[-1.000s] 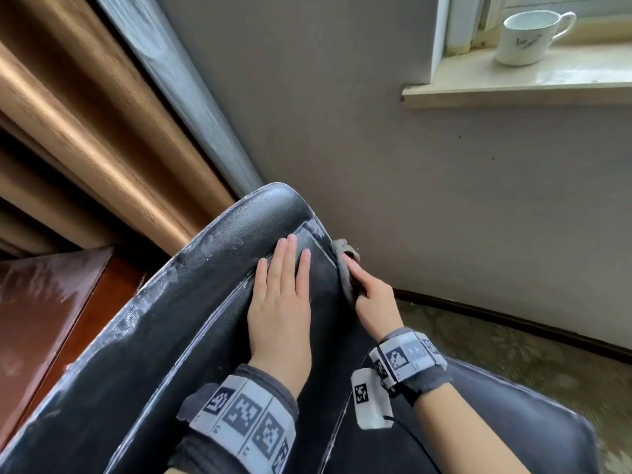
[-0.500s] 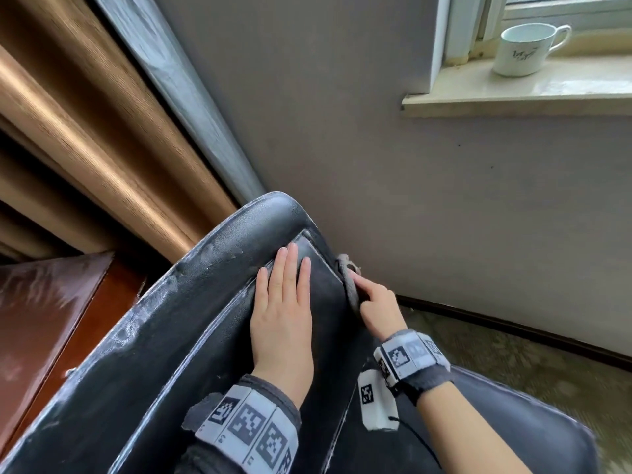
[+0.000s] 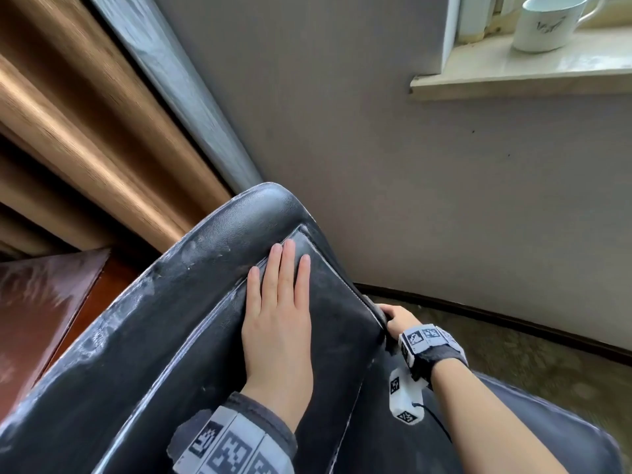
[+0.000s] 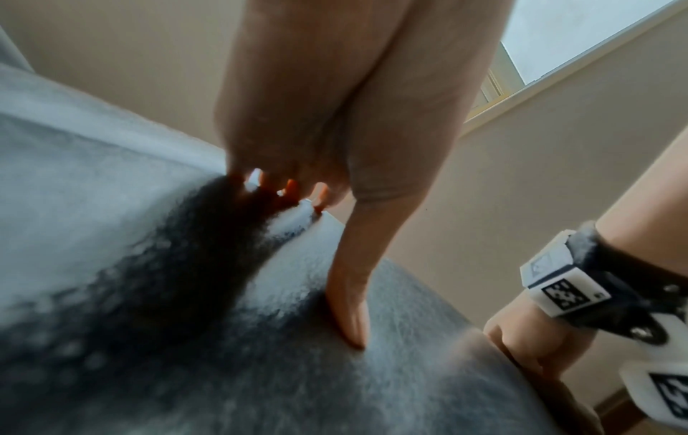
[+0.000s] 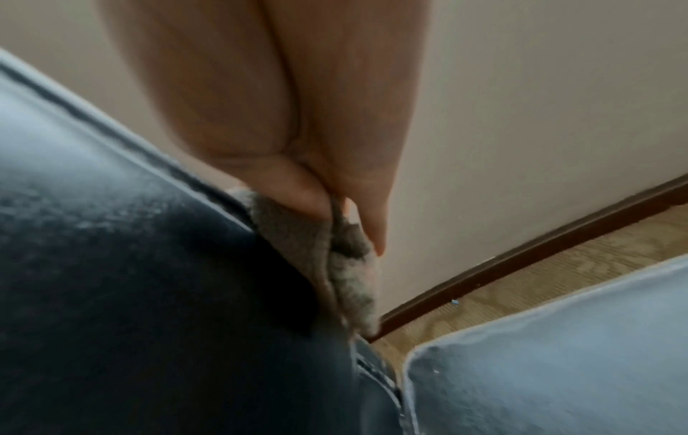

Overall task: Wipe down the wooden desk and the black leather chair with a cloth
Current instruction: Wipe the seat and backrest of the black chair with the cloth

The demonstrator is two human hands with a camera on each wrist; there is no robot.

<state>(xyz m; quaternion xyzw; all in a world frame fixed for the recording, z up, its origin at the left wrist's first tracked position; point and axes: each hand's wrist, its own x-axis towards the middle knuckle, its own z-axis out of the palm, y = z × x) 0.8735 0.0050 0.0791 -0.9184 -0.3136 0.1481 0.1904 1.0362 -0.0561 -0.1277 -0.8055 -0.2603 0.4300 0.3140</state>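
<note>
The black leather chair (image 3: 191, 302) fills the lower middle of the head view, its backrest dusty and streaked grey. My left hand (image 3: 277, 323) lies flat on the backrest front with straight fingers, thumb (image 4: 350, 309) pressing the leather. My right hand (image 3: 393, 318) grips a grey cloth (image 5: 335, 259) against the backrest's right edge; the head view hides the cloth behind that edge. In the right wrist view thumb and fingers pinch the folded cloth beside the dark leather (image 5: 149, 279). A corner of the reddish wooden desk (image 3: 41, 309) shows at the left.
A grey wall (image 3: 410, 186) stands close behind the chair, with a dark skirting board (image 3: 513, 319) and carpet below. A white cup (image 3: 547, 25) sits on the window sill (image 3: 533, 77) at top right. Brown curtains (image 3: 85, 138) hang at the left. The seat cushion (image 5: 558, 368) is lower right.
My right hand has slid the cloth down the backrest's right edge, from near the top corner to lower down. The left hand stays flat on the backrest. The head view has moved closer.
</note>
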